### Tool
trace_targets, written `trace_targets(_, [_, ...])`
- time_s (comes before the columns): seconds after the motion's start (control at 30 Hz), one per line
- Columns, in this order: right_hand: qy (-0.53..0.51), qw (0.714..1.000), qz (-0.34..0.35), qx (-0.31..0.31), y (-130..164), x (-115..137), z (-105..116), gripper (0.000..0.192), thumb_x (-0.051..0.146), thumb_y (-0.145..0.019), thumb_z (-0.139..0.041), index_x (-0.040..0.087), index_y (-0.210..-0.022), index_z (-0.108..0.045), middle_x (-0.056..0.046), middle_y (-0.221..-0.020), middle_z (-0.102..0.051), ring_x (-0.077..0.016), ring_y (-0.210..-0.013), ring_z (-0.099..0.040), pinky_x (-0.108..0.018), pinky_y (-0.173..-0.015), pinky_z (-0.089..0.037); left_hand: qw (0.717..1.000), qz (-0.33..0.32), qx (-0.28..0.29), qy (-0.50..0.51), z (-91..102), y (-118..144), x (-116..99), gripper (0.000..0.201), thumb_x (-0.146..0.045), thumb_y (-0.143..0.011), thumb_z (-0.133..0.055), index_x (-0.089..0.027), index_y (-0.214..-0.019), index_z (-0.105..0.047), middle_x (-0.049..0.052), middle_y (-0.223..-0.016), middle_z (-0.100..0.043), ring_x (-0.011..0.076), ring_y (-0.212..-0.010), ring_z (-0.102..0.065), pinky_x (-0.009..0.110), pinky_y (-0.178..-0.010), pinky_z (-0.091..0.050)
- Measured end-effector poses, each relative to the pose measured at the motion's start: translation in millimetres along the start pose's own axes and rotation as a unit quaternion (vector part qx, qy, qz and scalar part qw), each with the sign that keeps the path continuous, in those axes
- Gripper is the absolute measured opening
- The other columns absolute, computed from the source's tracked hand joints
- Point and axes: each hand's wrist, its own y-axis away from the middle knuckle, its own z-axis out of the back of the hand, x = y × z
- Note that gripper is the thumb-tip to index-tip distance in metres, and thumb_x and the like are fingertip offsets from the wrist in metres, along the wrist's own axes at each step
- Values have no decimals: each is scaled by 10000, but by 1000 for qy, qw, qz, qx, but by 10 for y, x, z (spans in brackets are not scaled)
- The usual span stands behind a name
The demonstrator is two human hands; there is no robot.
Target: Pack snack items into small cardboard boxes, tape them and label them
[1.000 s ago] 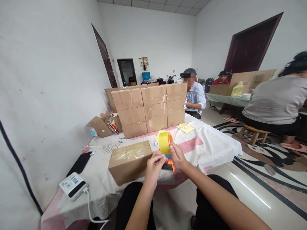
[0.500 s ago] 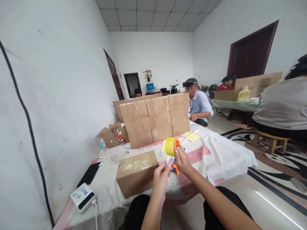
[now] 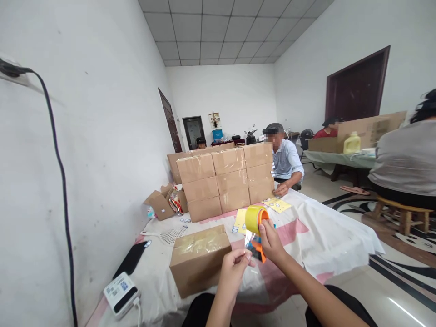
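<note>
My right hand (image 3: pixel 271 240) is closed around a tape dispenser with orange parts (image 3: pixel 261 254) and a wide yellowish roll of clear tape (image 3: pixel 251 220). Lower and to its left, my left hand (image 3: pixel 235 267) pinches the loose end of the tape. A short transparent strip (image 3: pixel 250 238) spans the gap between the roll and my left fingers. Just left of my hands, a closed cardboard box (image 3: pixel 199 272) lies on the cloth-covered table, with shiny tape along its top. Neither hand touches this box.
Taped boxes (image 3: pixel 226 184) are stacked at the back of the table (image 3: pixel 327 227). Yellow sheets (image 3: pixel 277 204), a white mesh paddle (image 3: pixel 170 235), a black phone-like slab (image 3: pixel 131 259) and a white cabled device (image 3: pixel 121 293) lie around. A co-worker (image 3: pixel 286 159) crouches beyond the far corner.
My view has tilted upward, so the table sits lower in it. The tape strip between my hands looks slightly longer. The co-worker's hand has come down to the table's far edge.
</note>
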Motion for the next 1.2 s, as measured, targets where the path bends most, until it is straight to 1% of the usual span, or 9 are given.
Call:
trace_targets(0.13, [37,999,30,4,-53,-46,47,376,424,-1039,-272,255,-749,-442,-57,-710,-495,-264,-739,-442,-429,-695,-384,1000,16,-12,12,-111,1,10,373,-502,-724,-682,-138,-802,-709,61,-645,-677,205,-656,-624,310,-691,-476])
trace_targets(0.2, [45,999,22,-14,-109,-90,84,392,457,-1032,-276,260,-730,-429,-54,-700,-488,-265,-740,-447,-433,-701,-388,1000,22,-12,13,-149,27,1,335,-472,-728,-674,-146,-796,-707,55,-644,-678,204,-665,-624,307,-699,-473])
trace_targets(0.3, [38,993,-67,-88,-195,-175,149,426,538,-1017,-271,264,-716,-397,-39,-687,-477,-250,-695,-456,-413,-670,-379,999,38,4,8,-168,91,-1,283,-429,-708,-694,-147,-738,-703,54,-621,-675,199,-644,-613,298,-679,-456])
trace_targets(0.37, [16,985,-131,-113,-225,-226,179,443,587,-1002,-281,263,-719,-387,-24,-671,-469,-231,-645,-450,-388,-629,-359,998,56,22,9,-164,126,16,285,-425,-691,-708,-141,-674,-693,63,-604,-672,190,-618,-598,290,-656,-437])
trace_targets(0.53, [-82,973,-198,-91,-180,-257,163,456,631,-981,-351,248,-744,-425,-12,-684,-482,-207,-634,-464,-356,-605,-362,993,96,52,35,-119,134,74,355,-475,-640,-753,-127,-677,-693,75,-596,-672,178,-586,-593,309,-679,-465])
trace_targets(0.63, [-116,969,-199,-93,-154,-230,145,464,649,-966,-388,242,-749,-429,-1,-690,-475,-187,-626,-449,-338,-596,-366,990,116,56,48,-101,119,91,413,-501,-599,-793,-122,-739,-704,67,-579,-665,172,-555,-590,318,-672,-476])
trace_targets(0.77, [-121,967,-199,-105,-162,-211,152,496,683,-906,-488,241,-699,-395,20,-639,-437,-167,-605,-421,-309,-570,-368,988,129,64,60,-123,116,109,442,-522,-558,-816,-129,-718,-690,53,-542,-644,158,-521,-573,309,-646,-468])
trace_targets(0.93, [-149,959,-227,-78,-173,-252,155,421,610,-826,-642,199,-867,-557,-50,-814,-639,-227,-749,-588,-335,-667,-478,987,130,69,60,-132,112,124,435,-505,-566,-804,-119,-733,-691,52,-539,-646,143,-496,-556,295,-615,-447])
trace_targets(1.2, [-178,953,-240,-47,-132,-357,112,437,565,-851,-626,160,-1014,-604,-83,-933,-684,-253,-857,-652,-373,-743,-533,988,137,56,46,-107,116,92,442,-473,-566,-777,-103,-790,-686,61,-560,-662,134,-467,-542,286,-575,-427])
